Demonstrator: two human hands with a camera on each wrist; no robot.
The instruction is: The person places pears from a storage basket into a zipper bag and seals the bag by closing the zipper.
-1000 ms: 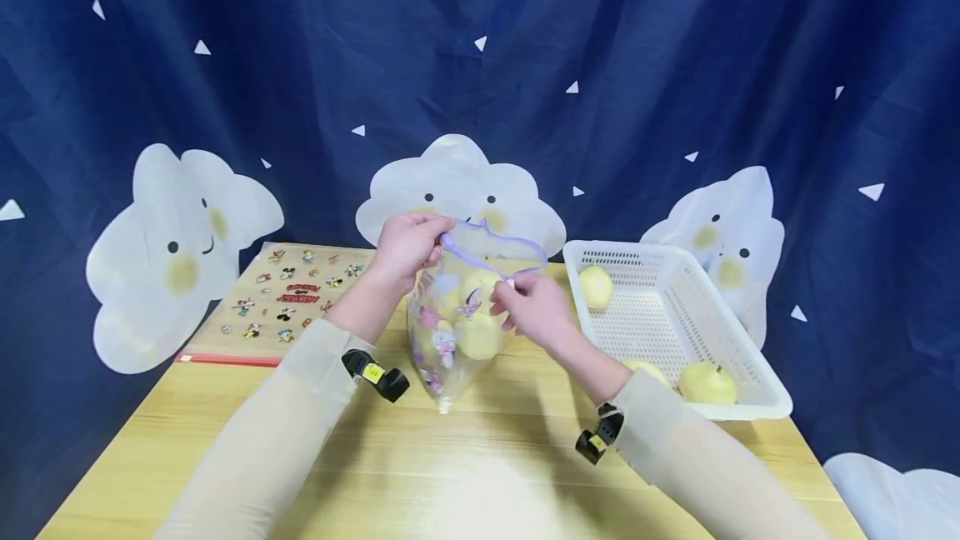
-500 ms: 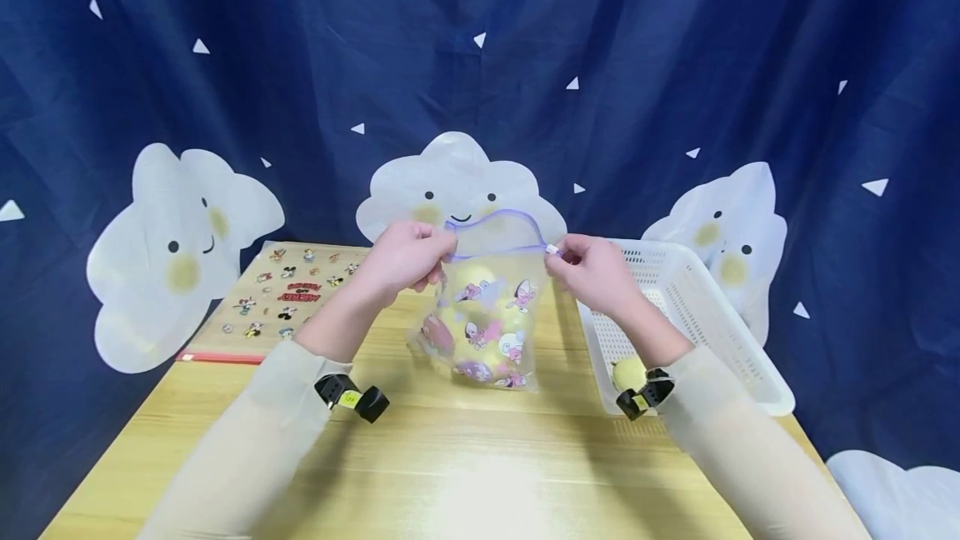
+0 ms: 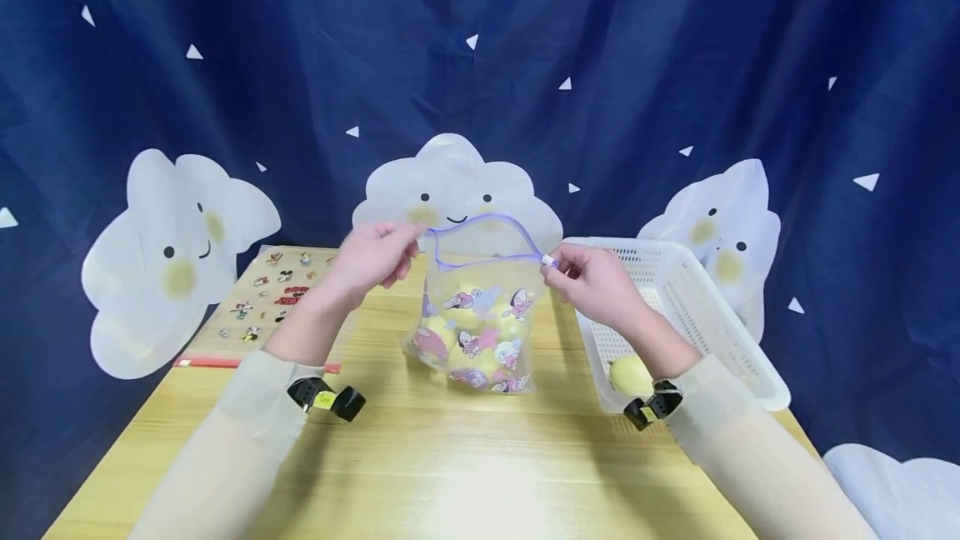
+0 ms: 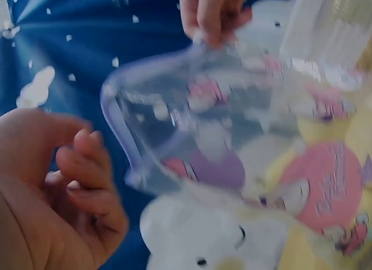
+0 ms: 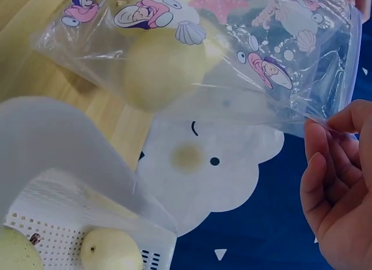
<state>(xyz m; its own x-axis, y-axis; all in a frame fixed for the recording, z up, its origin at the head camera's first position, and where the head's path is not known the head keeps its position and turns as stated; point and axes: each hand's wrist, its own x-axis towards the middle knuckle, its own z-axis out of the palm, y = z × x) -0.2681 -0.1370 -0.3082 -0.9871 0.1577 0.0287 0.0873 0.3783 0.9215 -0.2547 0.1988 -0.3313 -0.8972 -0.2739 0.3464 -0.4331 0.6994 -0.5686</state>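
A clear zip bag (image 3: 480, 319) with purple edging and pink cartoon prints stands on the table, its mouth gaping. Several round yellow pears (image 5: 165, 69) show through its plastic. My right hand (image 3: 596, 282) pinches the right corner of the mouth, at the white zip slider (image 3: 549, 261). At the opposite corner is my left hand (image 3: 378, 257). In the left wrist view that hand (image 4: 70, 189) is apart from the purple edge, fingers loosely curled with nothing in them.
A white perforated basket (image 3: 720, 315) stands at the right, with pears (image 5: 110, 249) inside; my right forearm covers part of it. A flat printed bag with a red zip (image 3: 255, 307) lies at the left. A dark blue curtain (image 3: 480, 65) hangs behind the wooden table (image 3: 420, 457).
My right hand has moved right along the mouth with the slider, and the bag has turned its printed face forward. My left hand has let go of its corner and shifted left.
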